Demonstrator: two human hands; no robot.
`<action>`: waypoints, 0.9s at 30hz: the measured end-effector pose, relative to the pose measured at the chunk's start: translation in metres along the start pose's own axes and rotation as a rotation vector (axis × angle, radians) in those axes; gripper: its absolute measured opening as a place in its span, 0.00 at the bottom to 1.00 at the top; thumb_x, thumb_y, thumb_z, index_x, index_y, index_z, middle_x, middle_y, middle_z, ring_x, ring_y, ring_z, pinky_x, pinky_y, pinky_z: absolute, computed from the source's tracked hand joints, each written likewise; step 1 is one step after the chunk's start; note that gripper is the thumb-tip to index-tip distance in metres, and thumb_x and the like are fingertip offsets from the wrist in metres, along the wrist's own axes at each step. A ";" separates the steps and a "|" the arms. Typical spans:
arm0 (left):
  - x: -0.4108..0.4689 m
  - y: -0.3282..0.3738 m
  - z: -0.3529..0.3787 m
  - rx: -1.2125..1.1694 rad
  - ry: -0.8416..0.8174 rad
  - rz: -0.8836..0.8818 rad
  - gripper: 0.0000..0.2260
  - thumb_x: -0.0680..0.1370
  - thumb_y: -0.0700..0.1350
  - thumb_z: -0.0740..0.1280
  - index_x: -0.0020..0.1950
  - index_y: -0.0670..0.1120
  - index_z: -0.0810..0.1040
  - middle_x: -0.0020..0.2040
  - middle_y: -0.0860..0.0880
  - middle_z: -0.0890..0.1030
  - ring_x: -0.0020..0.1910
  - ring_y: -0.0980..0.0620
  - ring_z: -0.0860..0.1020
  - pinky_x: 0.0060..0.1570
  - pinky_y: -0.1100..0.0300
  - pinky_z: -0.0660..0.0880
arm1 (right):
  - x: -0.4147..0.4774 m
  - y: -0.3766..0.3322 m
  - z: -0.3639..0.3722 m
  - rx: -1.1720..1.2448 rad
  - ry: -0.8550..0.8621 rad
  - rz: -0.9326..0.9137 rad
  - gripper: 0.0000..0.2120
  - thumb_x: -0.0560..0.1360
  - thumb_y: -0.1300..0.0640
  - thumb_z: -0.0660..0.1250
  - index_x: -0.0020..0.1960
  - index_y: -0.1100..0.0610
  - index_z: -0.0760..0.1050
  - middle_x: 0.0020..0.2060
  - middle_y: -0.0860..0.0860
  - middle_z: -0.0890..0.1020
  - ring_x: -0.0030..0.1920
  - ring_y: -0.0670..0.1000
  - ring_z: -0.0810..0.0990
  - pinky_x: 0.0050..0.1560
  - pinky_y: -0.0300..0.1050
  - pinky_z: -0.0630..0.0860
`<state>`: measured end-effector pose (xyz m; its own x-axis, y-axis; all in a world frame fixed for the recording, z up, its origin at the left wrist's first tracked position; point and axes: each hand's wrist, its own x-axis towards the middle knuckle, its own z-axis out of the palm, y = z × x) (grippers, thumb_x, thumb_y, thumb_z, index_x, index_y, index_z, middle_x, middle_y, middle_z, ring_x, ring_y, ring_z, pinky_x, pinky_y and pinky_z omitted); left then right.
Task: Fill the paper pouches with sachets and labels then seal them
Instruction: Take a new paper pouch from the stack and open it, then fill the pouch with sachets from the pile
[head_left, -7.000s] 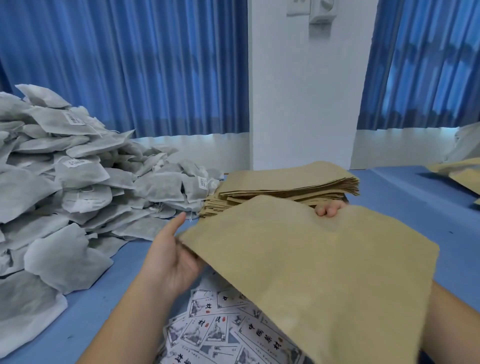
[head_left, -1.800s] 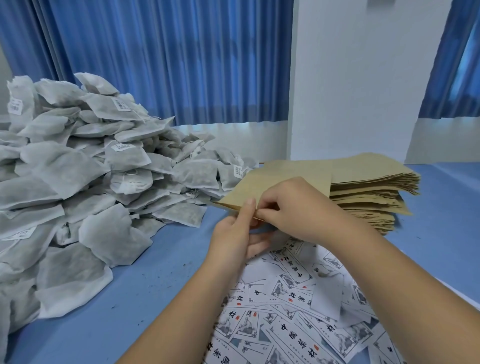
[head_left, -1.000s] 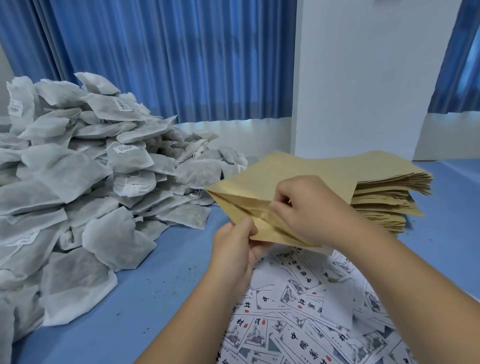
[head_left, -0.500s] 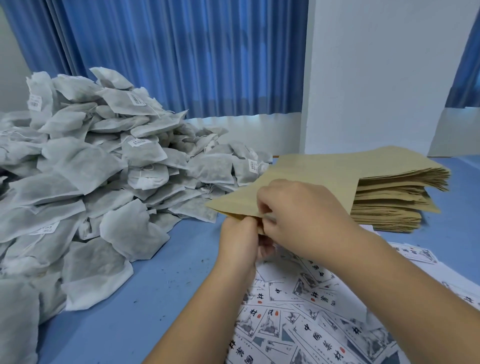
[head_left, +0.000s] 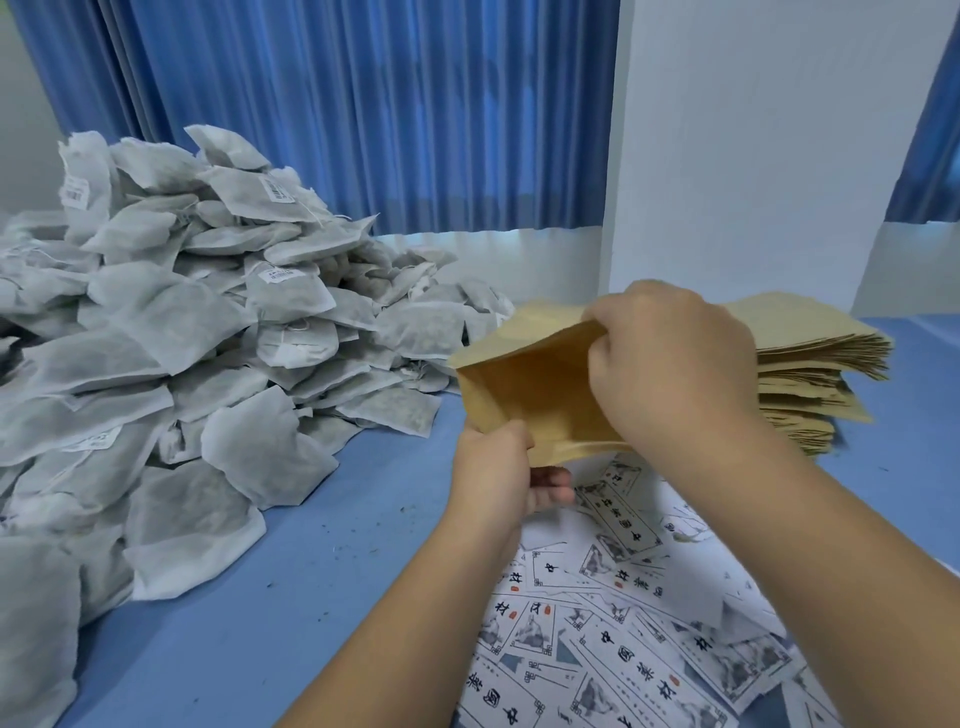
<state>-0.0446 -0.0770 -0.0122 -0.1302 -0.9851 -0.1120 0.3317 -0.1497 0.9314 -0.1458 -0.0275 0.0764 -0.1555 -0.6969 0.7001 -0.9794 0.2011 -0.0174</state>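
One pouch (head_left: 530, 395) is held up off the table (head_left: 311, 571), above the far edge of the labels (head_left: 623, 623) and in front of the stack (head_left: 810, 374) of flat pouches. Its mouth is spread wide and faces left, toward the sachets (head_left: 208, 338).

Left hand (head_left: 498, 478): thumb on top and fingers curled below, pinching the lower lip of the mouth.
Right hand (head_left: 670, 364): fingers curled over the upper lip, gripping it and lifting it away from the lower one. Neither hand holds anything else.

As much of the pouch's inside as shows is bare brown paper, with no sachet or label in it.

Sachets: a big loose grey heap on the left of the table, some with small white tags. None is near the pouch mouth.
Labels: printed slips scattered under both forearms, overlapping and lying at all angles.
Stack: thick, on the right, just behind the right hand. A blue curtain (head_left: 363, 104) hangs behind it all.

Progress, as a judgement: this is an early step for this pouch. It is opened and ready, and nothing has been loaded. A sachet, a label and the seal are left to do. No filled or sealed pouch is in view, and I see nothing to seal with. With so large a heap and so thick a stack, most of the job looks to be ahead.
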 end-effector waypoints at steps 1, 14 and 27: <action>0.000 0.000 -0.001 -0.033 -0.012 -0.026 0.05 0.76 0.32 0.56 0.48 0.40 0.67 0.25 0.43 0.75 0.20 0.48 0.76 0.21 0.60 0.74 | 0.000 0.001 -0.001 0.017 0.002 0.000 0.13 0.73 0.61 0.60 0.51 0.50 0.80 0.42 0.51 0.75 0.37 0.58 0.71 0.29 0.43 0.55; 0.005 0.013 -0.018 -0.638 -0.038 -0.128 0.10 0.78 0.31 0.54 0.40 0.39 0.71 0.24 0.46 0.72 0.21 0.51 0.75 0.24 0.61 0.77 | -0.005 0.001 -0.004 0.106 -0.499 -0.040 0.17 0.73 0.55 0.60 0.61 0.46 0.72 0.45 0.51 0.65 0.51 0.57 0.69 0.46 0.48 0.66; 0.012 0.010 -0.032 0.113 0.032 0.088 0.09 0.79 0.47 0.66 0.53 0.43 0.72 0.41 0.43 0.79 0.29 0.47 0.82 0.29 0.54 0.80 | -0.006 -0.003 0.006 0.319 -0.187 -0.023 0.15 0.72 0.61 0.60 0.53 0.52 0.81 0.49 0.55 0.83 0.49 0.61 0.78 0.48 0.51 0.77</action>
<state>-0.0133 -0.0931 -0.0151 -0.0751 -0.9965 -0.0374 0.2328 -0.0540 0.9710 -0.1430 -0.0278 0.0681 -0.1246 -0.8186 0.5608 -0.9693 -0.0204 -0.2451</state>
